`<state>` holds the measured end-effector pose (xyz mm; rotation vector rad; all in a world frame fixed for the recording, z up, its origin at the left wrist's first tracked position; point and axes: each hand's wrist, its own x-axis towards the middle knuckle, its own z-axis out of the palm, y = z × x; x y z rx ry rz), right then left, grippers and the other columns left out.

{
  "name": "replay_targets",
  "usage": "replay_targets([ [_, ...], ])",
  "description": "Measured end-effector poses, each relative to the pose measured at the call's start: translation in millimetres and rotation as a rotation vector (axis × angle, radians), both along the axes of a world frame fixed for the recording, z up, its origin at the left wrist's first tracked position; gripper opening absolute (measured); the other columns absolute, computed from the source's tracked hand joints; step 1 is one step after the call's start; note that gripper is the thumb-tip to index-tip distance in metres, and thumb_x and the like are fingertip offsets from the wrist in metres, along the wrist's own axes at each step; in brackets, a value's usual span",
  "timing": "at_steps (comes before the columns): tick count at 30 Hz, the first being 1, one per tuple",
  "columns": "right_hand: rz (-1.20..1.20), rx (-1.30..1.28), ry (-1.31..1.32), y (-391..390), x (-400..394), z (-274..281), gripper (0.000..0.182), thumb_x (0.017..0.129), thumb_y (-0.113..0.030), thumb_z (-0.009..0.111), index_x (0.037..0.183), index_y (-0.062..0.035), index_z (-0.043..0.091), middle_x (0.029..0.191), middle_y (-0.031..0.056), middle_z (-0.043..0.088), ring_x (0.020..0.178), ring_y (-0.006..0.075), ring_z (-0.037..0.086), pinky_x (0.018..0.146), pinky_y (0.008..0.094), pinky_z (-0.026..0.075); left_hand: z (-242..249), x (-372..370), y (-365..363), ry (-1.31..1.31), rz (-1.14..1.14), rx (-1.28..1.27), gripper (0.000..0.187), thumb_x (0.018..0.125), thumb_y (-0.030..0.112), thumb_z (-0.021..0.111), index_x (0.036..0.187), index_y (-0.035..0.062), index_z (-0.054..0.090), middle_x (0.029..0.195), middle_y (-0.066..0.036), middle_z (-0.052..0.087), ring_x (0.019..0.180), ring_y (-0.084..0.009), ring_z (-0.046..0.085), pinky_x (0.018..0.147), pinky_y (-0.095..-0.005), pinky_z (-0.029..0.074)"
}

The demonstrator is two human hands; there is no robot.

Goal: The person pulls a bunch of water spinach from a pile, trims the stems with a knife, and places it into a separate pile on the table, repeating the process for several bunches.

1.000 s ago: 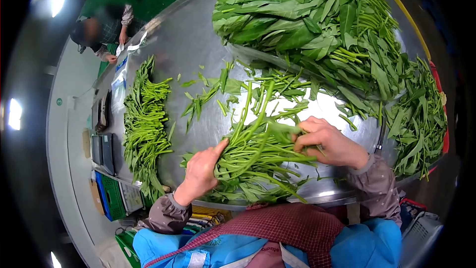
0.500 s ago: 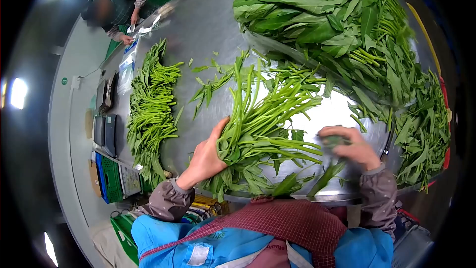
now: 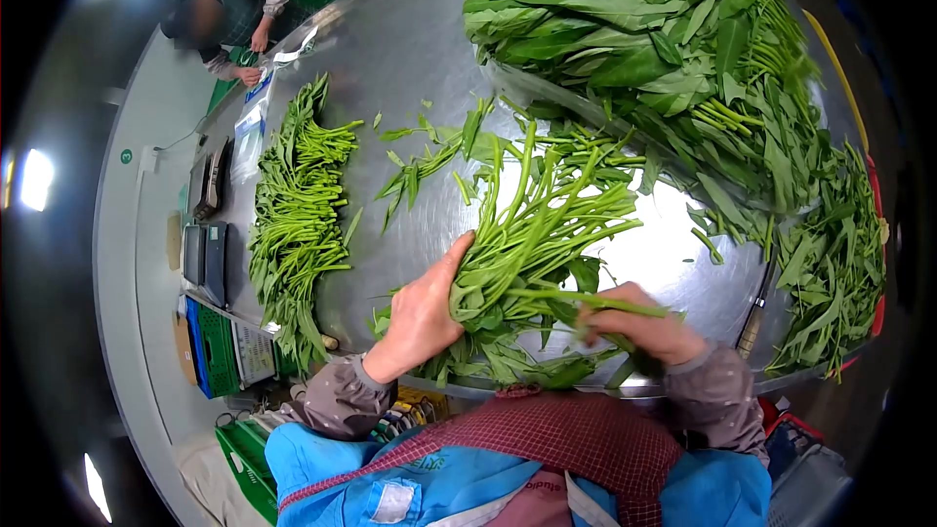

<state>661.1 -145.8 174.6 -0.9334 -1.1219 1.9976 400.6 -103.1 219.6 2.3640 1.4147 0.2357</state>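
My left hand (image 3: pixel 425 310) is wrapped round the leafy part of a bunch of water spinach (image 3: pixel 547 210), whose green stems fan out up and to the right over the steel table. Close by, my right hand (image 3: pixel 639 322) is closed on a few water spinach stems (image 3: pixel 610 301) at the lower right of the bunch. Motion smears its fingertips. Loose leaves (image 3: pixel 498 361) lie beneath both hands along the near table edge.
A large heap of water spinach (image 3: pixel 625 29) fills the back right, with more greens (image 3: pixel 830 254) at the right edge. Trimmed bunches (image 3: pixel 303 205) stand in a row at left. A wooden-handled tool (image 3: pixel 752 327) lies at right. Another person (image 3: pixel 234 24) works at far left.
My right hand has moved left and closer to the bunch, and now grips stems there. My left hand has shifted slightly right with the bunch. The wooden handle at right has come into sight.
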Motion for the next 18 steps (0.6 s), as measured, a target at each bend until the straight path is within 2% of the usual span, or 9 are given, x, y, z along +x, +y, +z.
replay_targets([
  [1, 0.026, -0.044, 0.025, -3, 21, -3, 0.025, 0.079, -0.019, 0.047, 0.077, 0.0018, 0.061, 0.071, 0.0075, 0.059, 0.064, 0.0135, 0.054, 0.066, 0.0256, 0.045, 1, -3, 2, -0.016, 0.051, -0.135, 0.080, 0.063, 0.006, 0.066, 0.132, 0.0108, 0.027, 0.101, -0.019, 0.057, 0.083, -0.0368, 0.057, 0.068, -0.0393, 0.046],
  [3, -0.345, 0.091, 0.515, -5, 57, -22, 0.029, 0.077, -0.025, 0.046, 0.076, 0.0012, 0.060, 0.073, 0.0114, 0.058, 0.070, 0.0208, 0.056, 0.072, 0.0312, 0.047, 1, -11, 5, -0.030, 0.104, -0.272, 0.081, 0.064, 0.010, 0.067, 0.133, 0.0097, 0.025, 0.101, -0.019, 0.057, 0.085, -0.0368, 0.057, 0.071, -0.0387, 0.046],
  [4, -0.373, 0.047, 0.795, 2, 71, -27, 0.026, 0.077, -0.021, 0.045, 0.085, 0.0002, 0.058, 0.081, 0.0119, 0.058, 0.074, 0.0232, 0.056, 0.074, 0.0326, 0.047, -2, -15, 7, -0.078, 0.104, -0.329, 0.084, 0.063, 0.013, 0.069, 0.133, 0.0080, 0.023, 0.106, -0.019, 0.055, 0.091, -0.0355, 0.056, 0.076, -0.0377, 0.045],
  [6, -0.606, -0.126, 0.297, 4, 83, -33, 0.031, 0.078, -0.019, 0.045, 0.101, -0.0002, 0.054, 0.093, 0.0113, 0.058, 0.074, 0.0193, 0.055, 0.074, 0.0312, 0.047, -10, -22, 8, -0.128, 0.093, -0.385, 0.087, 0.063, 0.016, 0.071, 0.134, 0.0062, 0.021, 0.110, -0.019, 0.053, 0.097, -0.0342, 0.054, 0.082, -0.0367, 0.044],
  [9, -0.211, -0.158, 0.027, 19, 39, -33, 0.041, 0.078, -0.016, 0.051, 0.116, -0.0016, 0.048, 0.106, 0.0088, 0.055, 0.072, 0.0110, 0.055, 0.066, 0.0247, 0.047, -14, -18, 10, -0.182, 0.041, -0.518, 0.092, 0.061, 0.014, 0.071, 0.134, 0.0019, 0.017, 0.128, -0.018, 0.040, 0.116, -0.0287, 0.042, 0.095, -0.0325, 0.035],
  [11, 0.015, 0.033, -0.126, 23, 2, -45, 0.026, 0.083, -0.015, 0.051, 0.105, -0.0004, 0.052, 0.084, 0.0051, 0.057, 0.065, 0.0096, 0.053, 0.057, 0.0210, 0.044, -11, -11, 6, -0.158, 0.021, -0.522, 0.091, 0.061, 0.013, 0.071, 0.134, 0.0012, 0.018, 0.129, -0.018, 0.039, 0.117, -0.0294, 0.041, 0.096, -0.0325, 0.034],
  [12, -0.009, -0.086, -0.074, 22, -13, -47, 0.019, 0.085, -0.016, 0.051, 0.095, 0.0003, 0.054, 0.073, 0.0034, 0.054, 0.064, 0.0080, 0.052, 0.054, 0.0200, 0.041, -8, -7, 6, -0.144, 0.004, -0.516, 0.091, 0.061, 0.012, 0.071, 0.134, 0.0006, 0.018, 0.130, -0.018, 0.037, 0.119, -0.0302, 0.039, 0.097, -0.0325, 0.033],
  [15, -0.150, -0.173, 0.184, 21, -13, -40, 0.017, 0.086, -0.014, 0.050, 0.093, 0.0009, 0.055, 0.069, 0.0022, 0.054, 0.060, 0.0067, 0.050, 0.052, 0.0186, 0.039, -5, -7, 6, -0.237, 0.027, -0.600, 0.089, 0.062, 0.012, 0.072, 0.133, 0.0007, 0.020, 0.131, -0.016, 0.036, 0.119, -0.0244, 0.039, 0.098, -0.0315, 0.030],
  [18, -0.074, -0.184, -0.075, 21, 5, -18, 0.018, 0.085, -0.014, 0.051, 0.090, 0.0018, 0.058, 0.065, 0.0016, 0.054, 0.056, 0.0059, 0.048, 0.050, 0.0185, 0.038, -7, -11, 5, -0.391, 0.044, -0.649, 0.082, 0.063, 0.012, 0.072, 0.130, 0.0000, 0.027, 0.124, -0.013, 0.043, 0.112, -0.0183, 0.042, 0.097, -0.0299, 0.030],
])
